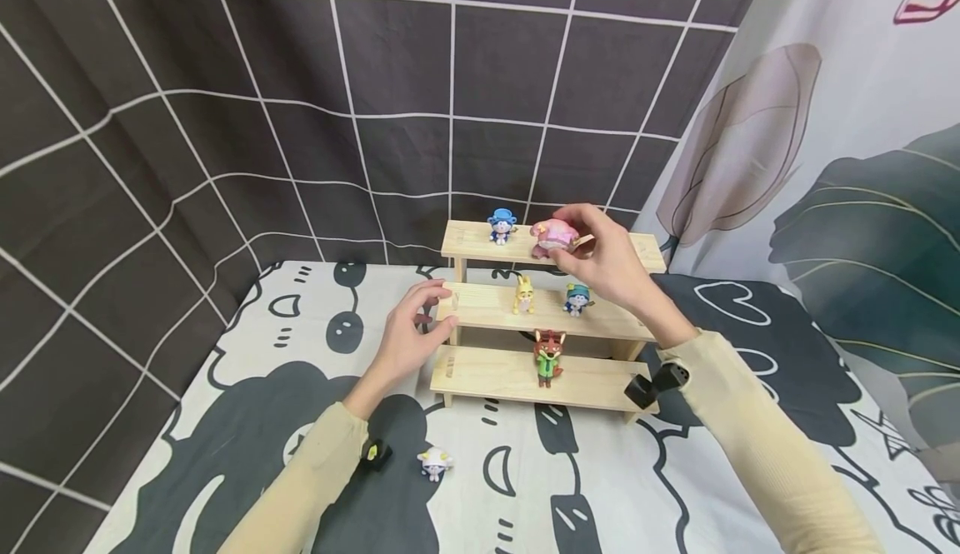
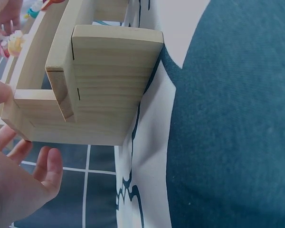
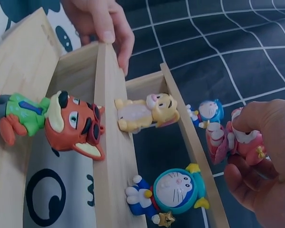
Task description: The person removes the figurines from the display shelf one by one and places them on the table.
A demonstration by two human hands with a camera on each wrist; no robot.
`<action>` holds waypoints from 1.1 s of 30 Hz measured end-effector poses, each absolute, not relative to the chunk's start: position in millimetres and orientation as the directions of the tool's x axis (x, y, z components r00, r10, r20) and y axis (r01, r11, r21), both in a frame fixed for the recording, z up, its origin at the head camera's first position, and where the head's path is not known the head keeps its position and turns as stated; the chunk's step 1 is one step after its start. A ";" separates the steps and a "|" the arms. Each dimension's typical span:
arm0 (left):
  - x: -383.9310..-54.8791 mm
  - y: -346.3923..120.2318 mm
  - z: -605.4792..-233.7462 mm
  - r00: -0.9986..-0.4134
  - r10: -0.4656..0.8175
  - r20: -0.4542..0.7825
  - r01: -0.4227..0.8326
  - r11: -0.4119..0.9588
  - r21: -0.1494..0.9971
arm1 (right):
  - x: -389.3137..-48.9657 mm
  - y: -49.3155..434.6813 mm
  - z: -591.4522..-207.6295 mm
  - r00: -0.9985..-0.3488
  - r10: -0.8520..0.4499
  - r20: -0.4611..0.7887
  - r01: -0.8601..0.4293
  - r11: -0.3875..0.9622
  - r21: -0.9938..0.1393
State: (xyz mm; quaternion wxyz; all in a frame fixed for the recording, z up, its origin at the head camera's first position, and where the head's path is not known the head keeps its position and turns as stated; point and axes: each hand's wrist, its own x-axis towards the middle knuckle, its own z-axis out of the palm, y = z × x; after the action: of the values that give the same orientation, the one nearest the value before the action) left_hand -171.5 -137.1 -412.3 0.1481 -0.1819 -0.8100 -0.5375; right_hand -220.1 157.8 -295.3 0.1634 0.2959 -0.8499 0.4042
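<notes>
My right hand [image 1: 603,258] pinches a pink figurine [image 1: 553,236] at the top step of a three-step wooden display stand [image 1: 495,371]. In the right wrist view the pink figurine [image 3: 244,142] lies between thumb and fingers; whether it touches the board is unclear. With thumb and fingers, my left hand [image 1: 408,329] holds the left end of the middle step. A blue-hatted cat figurine [image 1: 502,227] stands left of the pink one. On the middle step are a yellow rabbit-eared figurine [image 1: 523,296] and a teal-hatted cat figurine [image 1: 577,299]. A fox figurine [image 1: 548,360] occupies the bottom step.
A white figurine with yellow horns [image 1: 434,463] stands on the patterned cloth [image 1: 525,487], in front of the stand and to its left. Behind hangs a dark gridded curtain [image 1: 397,62]; a leaf-patterned curtain [image 1: 862,204] is at the right.
</notes>
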 end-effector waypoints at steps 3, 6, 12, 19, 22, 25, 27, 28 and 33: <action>-171.6 -137.3 -412.0 -0.889 0.137 0.437 0.456 0.356 0.816 | -217.6 157.3 -295.1 -0.764 -0.378 0.522 -0.644 0.496 -0.583; -172.0 -137.4 -412.0 -0.887 0.137 0.441 0.460 0.353 0.815 | -214.3 156.4 -294.9 -0.759 -0.382 0.527 -0.650 0.491 -0.580; -173.1 -137.6 -412.5 -0.888 0.135 0.439 0.457 0.359 0.814 | -206.0 155.5 -295.1 -0.761 -0.378 0.528 -0.648 0.485 -0.587; -172.3 -137.4 -411.6 -0.890 0.132 0.437 0.455 0.352 0.818 | -198.6 155.8 -298.6 -0.772 -0.373 0.514 -0.635 0.497 -0.592; -171.8 -137.3 -411.1 -0.892 0.132 0.432 0.450 0.354 0.820 | -195.5 156.4 -299.9 -0.769 -0.378 0.516 -0.639 0.497 -0.588; -171.0 -137.0 -410.4 -0.894 0.133 0.427 0.446 0.357 0.821 | -192.0 156.5 -301.0 -0.761 -0.385 0.522 -0.648 0.487 -0.585; -170.4 -136.9 -409.8 -0.895 0.133 0.427 0.445 0.359 0.821 | -190.4 156.0 -302.0 -0.753 -0.391 0.530 -0.658 0.478 -0.582; -170.4 -136.9 -410.1 -0.894 0.132 0.429 0.447 0.359 0.819 | -189.7 155.7 -302.6 -0.749 -0.393 0.534 -0.662 0.475 -0.579; -169.3 -136.8 -409.7 -0.890 0.132 0.436 0.453 0.354 0.818 | -186.5 154.2 -305.2 -0.732 -0.400 0.551 -0.680 0.461 -0.570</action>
State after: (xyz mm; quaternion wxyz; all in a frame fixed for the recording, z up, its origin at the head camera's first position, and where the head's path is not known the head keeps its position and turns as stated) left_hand -169.3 -136.8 -409.7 0.1488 -0.1808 -0.8094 -0.5386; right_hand -186.5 154.2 -305.2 0.1723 0.3226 -0.8371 0.4068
